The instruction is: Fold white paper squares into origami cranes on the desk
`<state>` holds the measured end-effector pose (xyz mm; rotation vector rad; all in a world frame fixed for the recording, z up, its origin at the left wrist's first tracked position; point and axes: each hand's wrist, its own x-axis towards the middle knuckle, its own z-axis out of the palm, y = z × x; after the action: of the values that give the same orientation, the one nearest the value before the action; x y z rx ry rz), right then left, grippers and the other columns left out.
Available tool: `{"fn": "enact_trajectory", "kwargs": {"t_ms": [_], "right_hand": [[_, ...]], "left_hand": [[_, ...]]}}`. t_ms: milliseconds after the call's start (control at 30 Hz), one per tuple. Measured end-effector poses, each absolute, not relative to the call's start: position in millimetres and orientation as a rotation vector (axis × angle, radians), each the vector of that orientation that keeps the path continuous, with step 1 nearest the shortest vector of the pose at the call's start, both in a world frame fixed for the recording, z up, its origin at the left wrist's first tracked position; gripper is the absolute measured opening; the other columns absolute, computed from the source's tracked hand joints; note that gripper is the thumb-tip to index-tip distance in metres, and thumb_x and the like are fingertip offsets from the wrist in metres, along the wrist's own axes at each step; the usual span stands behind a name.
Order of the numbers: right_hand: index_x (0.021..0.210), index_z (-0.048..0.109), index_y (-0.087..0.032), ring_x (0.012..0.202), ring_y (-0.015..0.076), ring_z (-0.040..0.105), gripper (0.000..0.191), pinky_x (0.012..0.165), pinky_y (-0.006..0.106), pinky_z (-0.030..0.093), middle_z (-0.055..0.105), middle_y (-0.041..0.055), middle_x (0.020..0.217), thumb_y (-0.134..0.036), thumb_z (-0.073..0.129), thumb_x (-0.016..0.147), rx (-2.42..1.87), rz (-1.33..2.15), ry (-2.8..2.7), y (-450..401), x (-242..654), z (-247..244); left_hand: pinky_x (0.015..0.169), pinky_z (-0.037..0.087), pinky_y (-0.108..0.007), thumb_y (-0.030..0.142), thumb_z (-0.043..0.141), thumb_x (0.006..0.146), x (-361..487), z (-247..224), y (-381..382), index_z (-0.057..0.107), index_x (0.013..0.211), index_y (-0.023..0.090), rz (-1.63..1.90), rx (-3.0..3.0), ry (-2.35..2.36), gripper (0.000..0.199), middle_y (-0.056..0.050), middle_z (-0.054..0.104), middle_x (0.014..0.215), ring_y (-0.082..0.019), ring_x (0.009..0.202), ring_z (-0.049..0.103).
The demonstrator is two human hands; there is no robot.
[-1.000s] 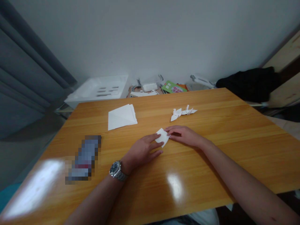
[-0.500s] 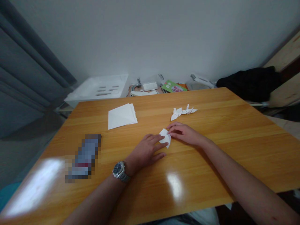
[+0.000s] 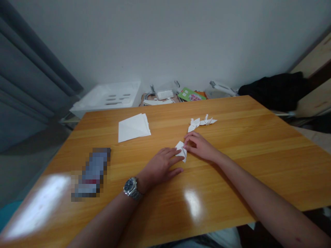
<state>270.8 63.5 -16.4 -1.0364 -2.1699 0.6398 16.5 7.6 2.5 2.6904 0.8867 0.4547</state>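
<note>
A small folded piece of white paper (image 3: 181,146) lies on the wooden table between my hands. My left hand (image 3: 162,165) rests flat with its fingers apart, the fingertips pressing on the paper's left and lower part. At the right edge of the paper, my right hand (image 3: 199,146) pinches a flap between thumb and fingers. Just beyond that hand are two folded paper cranes, a nearer one (image 3: 193,124) and one to its right (image 3: 208,120). Farther left lies a small stack of white paper sheets (image 3: 133,128).
A blurred-out, phone-like object (image 3: 94,170) lies at the left of the table (image 3: 155,210). Behind the far edge are a white tray (image 3: 103,98), a green booklet (image 3: 190,94) and assorted items. Black cloth (image 3: 274,91) hangs at the far right.
My right hand has shifted slightly left, bringing the paper's right edge inward, so the paper looks narrower. My left hand stays in place on it.
</note>
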Motion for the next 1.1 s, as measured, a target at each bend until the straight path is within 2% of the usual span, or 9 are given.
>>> {"fn": "enact_trajectory", "kwargs": {"t_ms": [133, 333, 867, 1100], "right_hand": [[0.095, 0.067, -0.022, 0.105, 0.0242, 0.058, 0.008, 0.097, 0.043, 0.047, 0.061, 0.0083, 0.109, -0.03, 0.068, 0.092, -1.061, 0.62, -2.176, 62.8, 269.1, -16.9], [0.091, 0.065, -0.022, 0.102, 0.0247, 0.058, 0.008, 0.094, 0.044, 0.048, 0.061, 0.0079, 0.105, -0.029, 0.07, 0.09, -1.097, 0.573, -2.153, 62.8, 265.0, -18.7], [0.087, 0.064, -0.022, 0.097, 0.0244, 0.057, 0.006, 0.091, 0.043, 0.048, 0.06, 0.0077, 0.102, -0.025, 0.067, 0.091, -1.133, 0.523, -2.158, 60.8, 262.2, -16.9], [0.087, 0.063, -0.022, 0.1, 0.0251, 0.057, 0.007, 0.092, 0.042, 0.047, 0.059, 0.0081, 0.105, -0.025, 0.067, 0.091, -1.153, 0.516, -2.149, 60.6, 262.1, -19.4]], "left_hand": [[0.112, 0.041, -0.049, 0.048, 0.052, 0.1, 18.1, 5.1, 7.5, 0.047, 0.148, 0.03, 0.433, 2.698, 0.889, 0.052, -0.01, 0.055, 0.146, -0.028, 0.133, 0.052], [0.111, 0.042, -0.05, 0.048, 0.053, 0.099, 18.1, 5.5, 6.9, 0.054, 0.143, 0.031, 0.434, 2.717, 0.897, 0.048, -0.01, 0.055, 0.146, -0.029, 0.132, 0.052], [0.113, 0.04, -0.049, 0.049, 0.05, 0.1, 19.4, 5.3, 6.0, 0.056, 0.142, 0.028, 0.373, 2.75, 0.93, 0.047, -0.011, 0.054, 0.146, -0.029, 0.133, 0.05], [0.114, 0.039, -0.048, 0.047, 0.05, 0.101, 20.1, 7.2, 5.4, 0.058, 0.14, 0.028, 0.361, 2.753, 0.927, 0.045, -0.01, 0.052, 0.147, -0.029, 0.133, 0.049]]}}
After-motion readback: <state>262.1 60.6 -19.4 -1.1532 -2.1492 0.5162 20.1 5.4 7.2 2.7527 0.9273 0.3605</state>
